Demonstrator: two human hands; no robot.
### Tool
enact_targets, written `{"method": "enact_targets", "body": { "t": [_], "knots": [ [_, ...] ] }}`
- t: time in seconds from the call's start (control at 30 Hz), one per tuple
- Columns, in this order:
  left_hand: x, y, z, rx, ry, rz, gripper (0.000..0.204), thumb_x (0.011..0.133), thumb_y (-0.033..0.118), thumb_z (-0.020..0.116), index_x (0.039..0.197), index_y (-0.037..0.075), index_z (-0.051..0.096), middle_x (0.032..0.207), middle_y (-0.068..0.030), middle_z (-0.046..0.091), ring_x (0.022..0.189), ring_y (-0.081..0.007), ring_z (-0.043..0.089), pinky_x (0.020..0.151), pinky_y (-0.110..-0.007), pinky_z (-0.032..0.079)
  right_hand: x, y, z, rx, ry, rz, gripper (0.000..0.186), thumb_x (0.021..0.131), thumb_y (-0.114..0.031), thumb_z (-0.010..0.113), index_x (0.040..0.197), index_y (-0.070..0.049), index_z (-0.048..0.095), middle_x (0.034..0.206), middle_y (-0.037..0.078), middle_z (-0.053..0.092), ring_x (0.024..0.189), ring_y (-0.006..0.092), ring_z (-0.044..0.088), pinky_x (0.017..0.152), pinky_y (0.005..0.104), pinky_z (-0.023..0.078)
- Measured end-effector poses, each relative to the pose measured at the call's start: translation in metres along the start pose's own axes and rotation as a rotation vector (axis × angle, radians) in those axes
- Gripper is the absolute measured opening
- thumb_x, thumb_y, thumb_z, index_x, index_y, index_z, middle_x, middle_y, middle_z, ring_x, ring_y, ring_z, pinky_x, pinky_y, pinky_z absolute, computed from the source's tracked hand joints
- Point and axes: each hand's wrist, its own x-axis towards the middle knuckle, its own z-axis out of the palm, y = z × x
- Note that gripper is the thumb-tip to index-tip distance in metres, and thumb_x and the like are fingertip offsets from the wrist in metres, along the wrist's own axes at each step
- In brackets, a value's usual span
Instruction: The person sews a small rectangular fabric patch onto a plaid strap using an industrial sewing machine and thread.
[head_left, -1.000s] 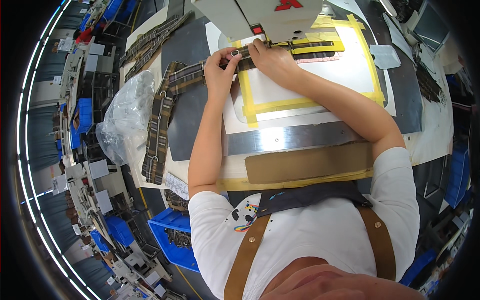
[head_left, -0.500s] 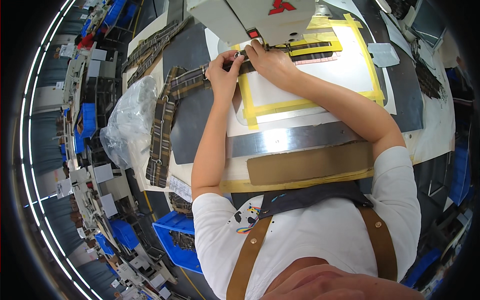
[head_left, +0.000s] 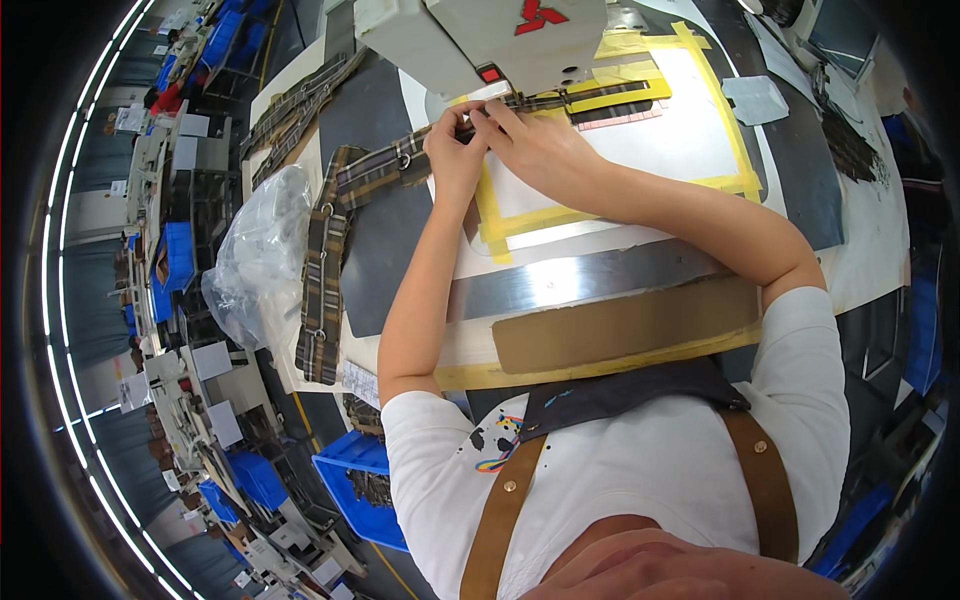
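A long brown-and-black plaid strap [head_left: 375, 175] with metal rings runs from the left of the table to beneath the head of a white sewing machine [head_left: 480, 40]. Just in front of that head, my left hand [head_left: 457, 160] pinches the strap, thumb and forefinger pressed together. My right hand [head_left: 540, 152] is against it, its fingers bent over the same stretch of strap. Both sets of fingertips meet there and hide what lies between them. Right of my hands, the strap's line continues to a yellow-edged slot [head_left: 615, 95] on the white work plate [head_left: 600, 180].
Yellow tape [head_left: 560, 215] borders the plate. A clear plastic bag [head_left: 260, 250] lies at the left, near more plaid straps [head_left: 300, 105]. Along the front sit a metal strip [head_left: 580, 280] and a brown pad [head_left: 620, 325]. A blue bin [head_left: 365, 510] stands below the table's left side.
My hands have drawn together, and the ring formerly visible at my left fingertips is now hidden. The whole view has shifted slightly.
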Motion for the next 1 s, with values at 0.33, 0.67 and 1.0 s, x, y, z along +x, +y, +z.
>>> {"method": "enact_targets", "body": {
  "t": [0.33,0.67,1.0],
  "knots": [
    [-0.004,0.002,0.022,0.148,-0.002,0.022,0.025,0.089,0.029,0.080,0.108,0.012,0.076,0.095,-0.0090,0.074,0.102,-0.0285,0.062,0.107,-0.045,0.030,-0.003,-0.011,0.000,-0.028,-0.140,0.146,0.038,0.083,-0.001,0.068,0.120,0.009,0.064,0.151,0.027,0.052,0.078,0.0247,0.075,0.060,0.0344,0.059],
    [0.001,0.014,0.035,0.396,-0.082,0.192,0.023,0.081,0.012,0.078,0.103,0.010,0.073,0.093,-0.0060,0.069,0.100,-0.0296,0.059,0.104,-0.045,0.032,-0.038,0.004,-0.045,0.088,-0.304,0.132,0.061,0.078,0.004,0.069,0.138,0.008,0.059,0.162,0.020,0.046,0.064,0.0254,0.067,0.059,0.0331,0.055],
    [0.000,0.020,0.046,0.586,-0.041,0.489,0.036,0.084,0.031,0.080,0.104,0.003,0.069,0.102,-0.0091,0.063,0.108,-0.0314,0.052,0.104,-0.048,0.031,-0.061,0.034,-0.069,0.910,-0.133,0.774,0.048,0.103,-0.013,0.062,0.151,-0.007,0.059,0.086,0.003,0.072,0.055,0.0103,0.052,0.057,0.0263,0.046]
  ]
}}
